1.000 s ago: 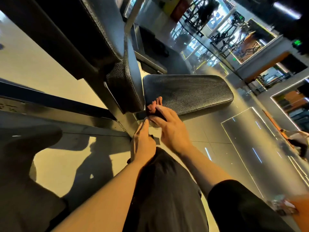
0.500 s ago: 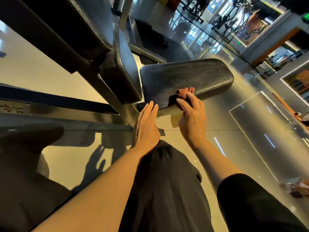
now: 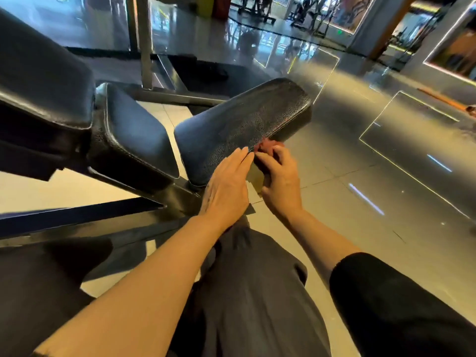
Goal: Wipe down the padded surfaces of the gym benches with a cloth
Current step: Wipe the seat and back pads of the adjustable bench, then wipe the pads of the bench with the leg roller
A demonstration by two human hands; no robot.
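At frame centre, the left hand (image 3: 226, 186) lies flat, fingers straight, on the black seat pad (image 3: 244, 124). The right hand (image 3: 279, 181) curls around a reddish cloth (image 3: 266, 145) at the pad's near edge. No writing is legible.

Right hand (image 3: 279, 181) with cloth (image 3: 268, 146) at pad (image 3: 244, 124)

Warm yellowish indoor light, moderately bright. Glossy floor (image 3: 347, 155) throws broad glare, mirrors thin light strips and bright outlines. Cool blue sheen on black seat pad (image 3: 242, 124) and neighbouring pad (image 3: 134, 130); grain sharp on seat pad's near edge. Dark shadows pool lower left beneath frame. Strong wide-angle bending: straight lines bow toward edges, forearms stretched. Far background machines soft, smeared. Slight motion blur on right hand (image 3: 280, 179) and reddish cloth (image 3: 266, 146); left hand (image 3: 226, 186) crisper.
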